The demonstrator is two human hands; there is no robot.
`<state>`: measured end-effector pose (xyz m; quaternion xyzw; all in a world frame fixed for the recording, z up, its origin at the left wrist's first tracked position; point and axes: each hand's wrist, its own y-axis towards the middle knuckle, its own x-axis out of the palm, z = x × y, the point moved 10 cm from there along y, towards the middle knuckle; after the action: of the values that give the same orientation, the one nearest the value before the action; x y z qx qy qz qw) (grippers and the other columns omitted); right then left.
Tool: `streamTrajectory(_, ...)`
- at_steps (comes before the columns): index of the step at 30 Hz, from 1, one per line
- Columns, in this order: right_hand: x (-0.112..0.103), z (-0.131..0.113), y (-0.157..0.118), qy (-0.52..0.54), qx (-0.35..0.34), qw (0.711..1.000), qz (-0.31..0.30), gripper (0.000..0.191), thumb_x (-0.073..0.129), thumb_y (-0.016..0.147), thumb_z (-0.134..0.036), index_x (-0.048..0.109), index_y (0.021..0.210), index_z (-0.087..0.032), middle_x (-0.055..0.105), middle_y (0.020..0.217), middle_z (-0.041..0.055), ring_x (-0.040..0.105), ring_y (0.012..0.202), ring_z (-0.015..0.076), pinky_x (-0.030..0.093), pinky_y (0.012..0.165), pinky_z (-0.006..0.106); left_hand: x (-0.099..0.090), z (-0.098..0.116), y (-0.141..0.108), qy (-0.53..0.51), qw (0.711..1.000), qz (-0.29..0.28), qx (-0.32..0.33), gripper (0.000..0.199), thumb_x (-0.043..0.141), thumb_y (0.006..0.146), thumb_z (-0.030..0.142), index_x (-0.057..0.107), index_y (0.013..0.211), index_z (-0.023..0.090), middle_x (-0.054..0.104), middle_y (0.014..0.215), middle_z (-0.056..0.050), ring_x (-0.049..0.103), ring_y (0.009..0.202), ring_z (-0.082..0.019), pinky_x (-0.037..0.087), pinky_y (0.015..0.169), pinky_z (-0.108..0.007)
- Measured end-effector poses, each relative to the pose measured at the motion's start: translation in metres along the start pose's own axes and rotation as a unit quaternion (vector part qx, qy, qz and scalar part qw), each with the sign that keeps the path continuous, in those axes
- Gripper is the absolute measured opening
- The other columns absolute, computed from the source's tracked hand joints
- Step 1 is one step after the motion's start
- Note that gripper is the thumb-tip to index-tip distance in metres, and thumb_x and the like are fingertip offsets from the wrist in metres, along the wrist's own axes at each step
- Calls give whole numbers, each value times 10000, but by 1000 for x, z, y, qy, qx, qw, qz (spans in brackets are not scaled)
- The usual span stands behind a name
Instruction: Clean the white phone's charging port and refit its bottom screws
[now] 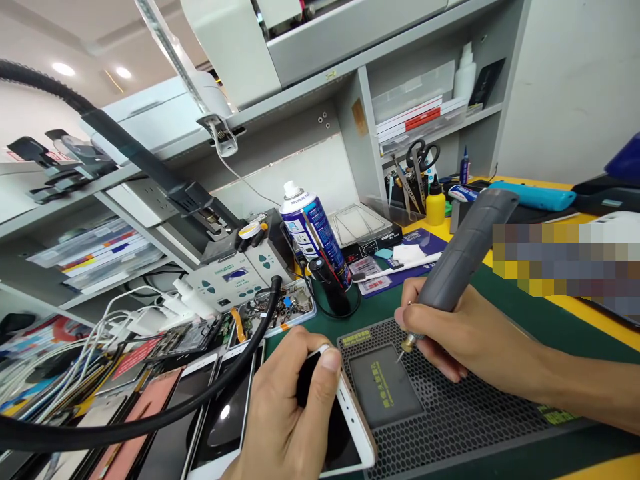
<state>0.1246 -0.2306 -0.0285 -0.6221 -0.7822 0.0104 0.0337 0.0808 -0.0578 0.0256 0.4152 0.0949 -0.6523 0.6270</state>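
My left hand [295, 407] is closed around a white smartphone [353, 427] with a gold-toned edge, tilted at the near edge of the mat. The thumb lies on its upper corner and the fingers hide part of its dark screen. My right hand [450, 333] grips a thick grey electric screwdriver [460, 253] with a brass-coloured collar and a thin bit. The bit points down over the smooth panel of a black honeycomb mat [450, 427], apart from the phone. Whether the tip touches the mat I cannot tell.
Several phones [220, 413] lie at the left, crossed by a black hose [165, 423]. Behind stand a spray can [317, 233], a black bottle [333, 290], a parts tray [295, 307] and a control station [240, 280]. A yellow bottle [436, 202] stands farther right.
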Motion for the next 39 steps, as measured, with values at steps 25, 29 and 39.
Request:
streamTrajectory(25, 1, 6, 3, -2, 7, 1000, -22, 255, 616, 746, -304, 421, 609, -214, 426, 389, -94, 388, 294, 53, 324, 323, 142, 0, -35, -5, -137, 983, -62, -110, 361, 555, 863, 566, 620, 990, 234, 567, 830, -40, 508, 743, -209, 447, 642, -292)
streamTrajectory(29, -1, 8, 3, 1, 1, 1000, -17, 264, 613, 750, -316, 417, 607, -214, 428, 387, -92, 393, 291, 57, 309, 313, 141, 10, -38, 0, -234, 958, -81, -143, 333, 557, 867, 555, 597, 900, 226, 472, 780, -4, 422, 711, -167, 358, 615, -260)
streamTrajectory(39, -4, 1, 3, 1, -14, 1000, 3, 253, 610, 728, -284, 410, 588, -216, 417, 380, -94, 378, 290, 58, 318, 324, 155, 24, -25, 5, -32, 991, -112, -65, 306, 417, 1021, 452, 654, 1028, 258, 623, 887, -19, 590, 834, -190, 454, 763, -310)
